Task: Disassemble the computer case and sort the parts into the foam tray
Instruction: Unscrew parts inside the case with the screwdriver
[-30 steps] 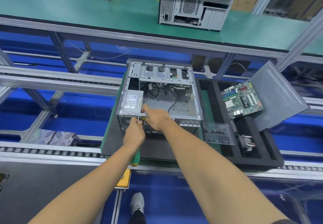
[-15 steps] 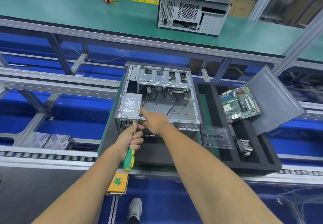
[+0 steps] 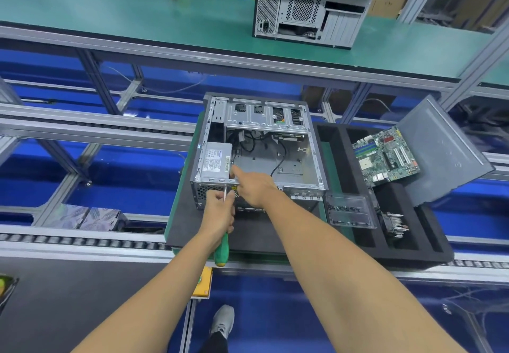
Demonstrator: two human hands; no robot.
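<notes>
Gripping a green-handled screwdriver (image 3: 222,245) in the left hand (image 3: 219,213), fingers curled round the handle's upper end, shaft rising out of the fist and tip meeting the near rear wall of the computer case (image 3: 259,154) just above the knuckles. Stretching the right hand (image 3: 254,188) over that same near rim, forefinger straight and touching the corner of the power supply (image 3: 216,161), other fingers tucked loosely under, holding nothing. Sitting directly ahead of both hands, the opened case, lying on a dark foam mat (image 3: 248,231), with the power supply in its left near corner, just beyond the left hand and left of the right forefinger. Trailing inside the case beyond the right hand, loose black cables (image 3: 278,159). Lying to the right of the right hand, the black foam tray (image 3: 413,242), touching the mat's edge; carrying a clear plastic box (image 3: 349,210) nearest the right forearm, a heatsink (image 3: 395,221) just right of that, and a green motherboard (image 3: 385,155) further away. Leaning against the tray's far right side, a grey side panel (image 3: 443,151). Standing well beyond both hands on the green bench (image 3: 137,16), a second case (image 3: 311,11).
</notes>
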